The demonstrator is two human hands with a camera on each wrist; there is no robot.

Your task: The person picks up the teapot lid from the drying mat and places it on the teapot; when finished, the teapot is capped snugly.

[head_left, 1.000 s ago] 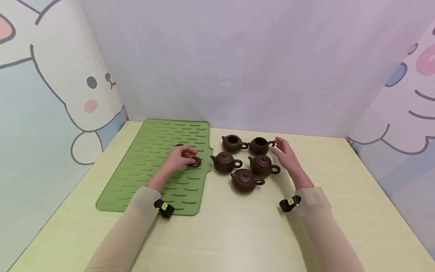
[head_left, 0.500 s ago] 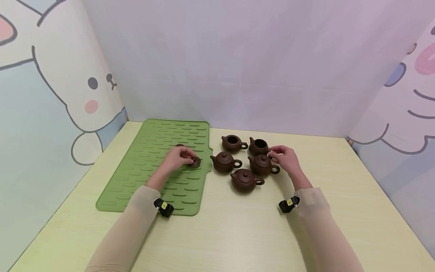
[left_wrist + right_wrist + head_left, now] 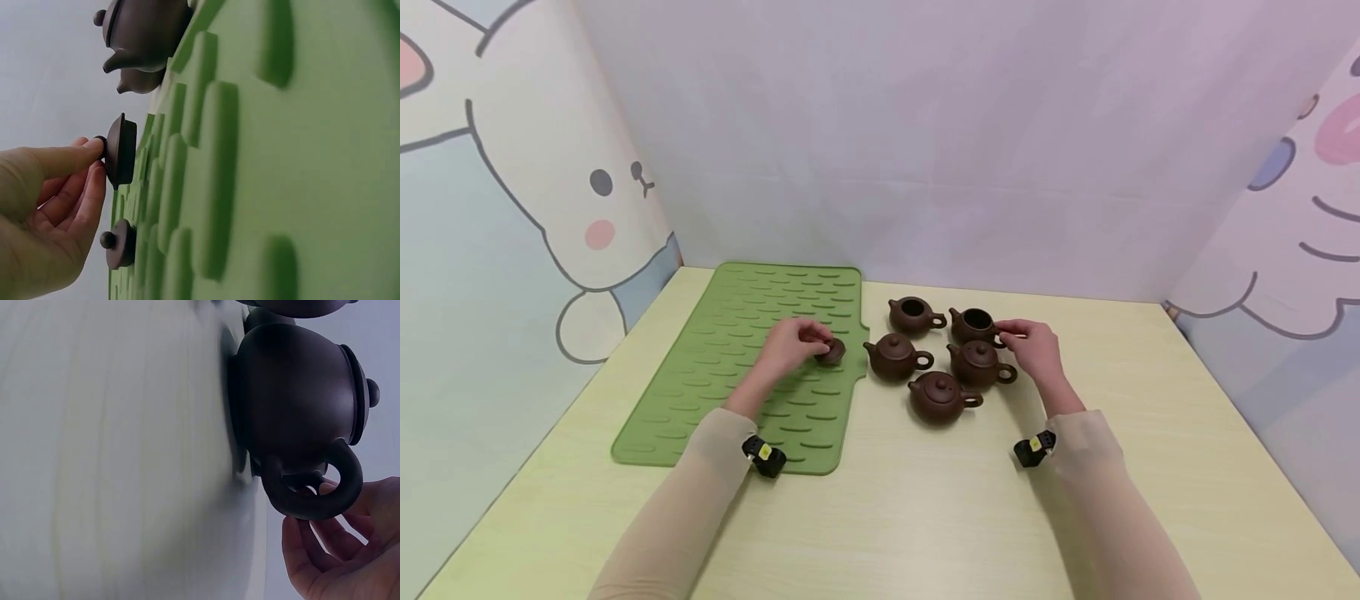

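My left hand (image 3: 792, 346) pinches the knob of a dark brown teapot lid (image 3: 120, 153), held slightly off the green mat (image 3: 737, 358). A second lid (image 3: 124, 244) sits on the mat, seen only in the left wrist view; the hand hides it in the head view. At the back right, my right hand (image 3: 1033, 348) pinches the handle of a lidless teapot (image 3: 974, 327), whose dark opening faces up. In the right wrist view, a nearer lidded teapot (image 3: 294, 394) mostly covers that pot, and its loop handle crosses in front of my fingertips.
Another lidless teapot (image 3: 912, 315) stands at the back, left of the gripped one. Three lidded teapots stand close together in front: one at left (image 3: 895, 357), one at right (image 3: 980, 363) and one nearest me (image 3: 938, 398). A pale curtain (image 3: 925, 167) closes the back.
The left hand has raised the lid slightly from the mat. My right hand has come from beside the back right teapot to grip its handle, and that pot has turned a little.
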